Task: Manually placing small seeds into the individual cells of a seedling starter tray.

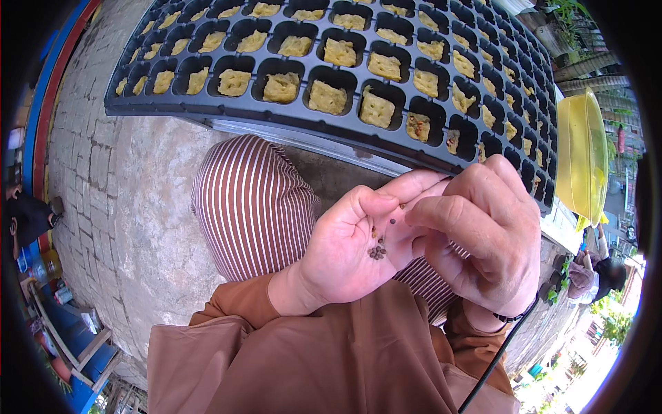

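Note:
My left hand [357, 243] lies palm up below the front edge of a black plastic seedling tray [289, 116], cupping several small dark seeds [377, 252]. Over its fingers is my right hand [481, 233], thumb and index finger bent together at the palm; whether a seed is between them cannot be seen. The tray's cells hold yellowish fibrous plugs [376, 108], many with small holes. A few plugs in the front row, such as one plug [418, 127] near the right hand, bear reddish bits.
The tray rests on a light-coloured support [310, 142]. A yellow plastic basin [582, 155] stands at its right end. My striped knee [253, 207] is under the front edge. A black cable [496, 357] runs by my right wrist. Other people are at far left and right.

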`<state>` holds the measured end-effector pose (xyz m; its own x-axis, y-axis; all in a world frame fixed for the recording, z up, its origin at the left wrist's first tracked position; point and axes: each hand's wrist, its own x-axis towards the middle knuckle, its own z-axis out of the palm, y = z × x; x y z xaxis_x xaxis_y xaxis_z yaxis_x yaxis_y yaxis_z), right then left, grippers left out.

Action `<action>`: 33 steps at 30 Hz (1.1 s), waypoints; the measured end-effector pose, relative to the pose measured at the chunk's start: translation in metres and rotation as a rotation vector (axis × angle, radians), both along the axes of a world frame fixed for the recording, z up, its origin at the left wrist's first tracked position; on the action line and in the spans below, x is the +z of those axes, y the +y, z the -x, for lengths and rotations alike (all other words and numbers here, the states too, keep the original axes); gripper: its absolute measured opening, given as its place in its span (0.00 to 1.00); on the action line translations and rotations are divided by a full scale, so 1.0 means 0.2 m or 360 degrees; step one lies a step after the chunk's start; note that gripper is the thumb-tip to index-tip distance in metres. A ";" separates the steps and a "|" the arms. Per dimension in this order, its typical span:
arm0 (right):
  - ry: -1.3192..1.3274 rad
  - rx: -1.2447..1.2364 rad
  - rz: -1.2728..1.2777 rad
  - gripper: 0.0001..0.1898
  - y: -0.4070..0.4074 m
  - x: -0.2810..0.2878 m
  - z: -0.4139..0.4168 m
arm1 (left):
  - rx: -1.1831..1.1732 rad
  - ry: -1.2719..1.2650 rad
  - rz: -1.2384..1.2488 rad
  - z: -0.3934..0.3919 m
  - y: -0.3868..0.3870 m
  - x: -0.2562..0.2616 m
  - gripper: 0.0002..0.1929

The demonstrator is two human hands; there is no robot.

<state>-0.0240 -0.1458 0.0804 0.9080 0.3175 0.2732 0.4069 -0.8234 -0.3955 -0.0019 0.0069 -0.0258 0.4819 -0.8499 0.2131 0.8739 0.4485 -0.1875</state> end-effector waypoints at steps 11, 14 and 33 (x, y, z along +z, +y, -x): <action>-0.0078 -0.0196 0.0016 0.10 -0.02 0.05 0.05 | 0.0050 -0.0140 -0.0353 0.00 -0.02 0.05 0.28; -0.0092 -0.0155 0.0005 0.11 0.00 0.01 0.03 | 0.0105 -0.0125 -0.0142 0.00 -0.01 0.01 0.29; -0.0073 -0.0193 0.0055 0.10 0.03 0.02 0.04 | 0.0019 0.0031 -0.0076 0.01 -0.03 0.03 0.30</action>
<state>-0.0313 -0.1408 0.0835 0.9271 0.2163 0.3060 0.3207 -0.8804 -0.3493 -0.0030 0.0009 -0.0191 0.4956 -0.8531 0.1629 0.8649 0.4676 -0.1827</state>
